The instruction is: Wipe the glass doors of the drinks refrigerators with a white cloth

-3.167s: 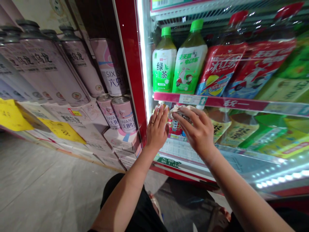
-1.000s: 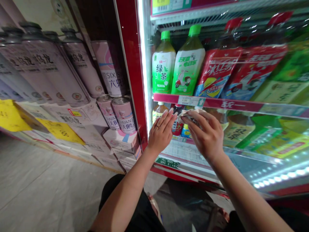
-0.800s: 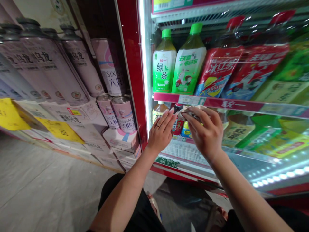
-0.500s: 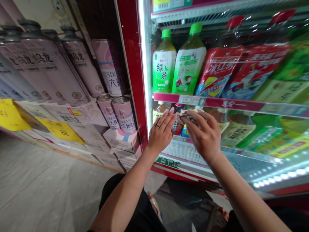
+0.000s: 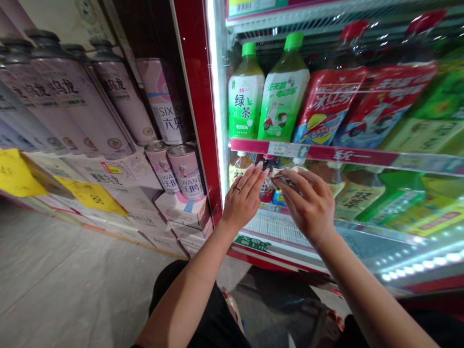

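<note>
The pale cloth [image 5: 289, 175] is bunching under the right hand [image 5: 308, 205], so only a crumpled strip of it is showing, and its folds and full size are hidden. It is sitting between the two hands, just below the red price strip [image 5: 311, 152] of the drinks fridge [image 5: 197, 96]. The right hand's fingers are curling over the top of the cloth and pinching it, though the thumb is hard to make out. The left hand [image 5: 243, 198] is held flat beside it, with a ring on one finger and the fingers straight and pressed together. Their tips are pointing toward the cloth's left end, and I cannot tell whether they are touching it. I also cannot tell whether the cloth is touching the fridge's glass door [image 5: 362, 227]. Behind the hands, a small red-labelled bottle [image 5: 267, 191] and a blue packet [image 5: 278, 198] are partly blocked and too cut off to read. Two green-capped bottles [image 5: 268, 92] are standing on the shelf above. To the left, pink cans [image 5: 186, 171] are stacking up beside the fridge's red frame, and a yellow paper sign [image 5: 14, 166] is cut off by the picture's edge.
</note>
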`<state>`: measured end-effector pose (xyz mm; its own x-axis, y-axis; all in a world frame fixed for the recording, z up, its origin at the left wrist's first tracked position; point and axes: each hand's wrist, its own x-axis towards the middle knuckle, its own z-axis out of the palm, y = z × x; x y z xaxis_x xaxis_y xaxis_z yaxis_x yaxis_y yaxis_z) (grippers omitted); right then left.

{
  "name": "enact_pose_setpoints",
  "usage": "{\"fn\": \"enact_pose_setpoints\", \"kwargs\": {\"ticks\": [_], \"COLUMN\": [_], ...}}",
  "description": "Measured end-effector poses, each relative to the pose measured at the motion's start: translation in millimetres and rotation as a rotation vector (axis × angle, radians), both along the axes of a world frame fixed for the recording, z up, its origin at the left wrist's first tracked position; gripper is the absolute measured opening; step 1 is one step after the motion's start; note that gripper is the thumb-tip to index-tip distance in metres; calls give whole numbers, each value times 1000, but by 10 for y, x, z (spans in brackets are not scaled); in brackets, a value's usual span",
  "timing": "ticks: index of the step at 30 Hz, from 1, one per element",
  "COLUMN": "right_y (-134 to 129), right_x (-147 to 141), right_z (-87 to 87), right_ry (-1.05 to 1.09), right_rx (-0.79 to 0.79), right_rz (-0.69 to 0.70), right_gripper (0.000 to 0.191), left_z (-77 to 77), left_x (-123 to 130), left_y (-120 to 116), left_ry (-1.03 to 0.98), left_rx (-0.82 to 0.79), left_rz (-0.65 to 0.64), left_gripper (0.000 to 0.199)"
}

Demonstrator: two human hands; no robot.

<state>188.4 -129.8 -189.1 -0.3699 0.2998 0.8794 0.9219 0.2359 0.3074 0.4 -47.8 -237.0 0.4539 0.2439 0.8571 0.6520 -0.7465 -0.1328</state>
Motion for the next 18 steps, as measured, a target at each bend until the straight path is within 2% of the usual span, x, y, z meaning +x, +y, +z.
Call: {"fn": "enact_pose_setpoints", "kwargs": {"ticks": [4, 12, 18], "right_y": [22, -10, 21], "right_x": [-32, 38, 44], "right_z": [39, -42, 57], "right_ry": [33, 8, 72], "right_rx": [25, -35, 2], "right_rz": [-10, -7, 3], "right_gripper": [36, 45, 50], "left_z": [-1, -13, -35], "left_x": [2, -2, 1], "left_y": [0, 1, 23], "left_ry": [3, 46, 70], "left_rx": [3, 32, 49], "left_rz": [-1, 56, 45], "left_gripper": [77, 76, 75]}}
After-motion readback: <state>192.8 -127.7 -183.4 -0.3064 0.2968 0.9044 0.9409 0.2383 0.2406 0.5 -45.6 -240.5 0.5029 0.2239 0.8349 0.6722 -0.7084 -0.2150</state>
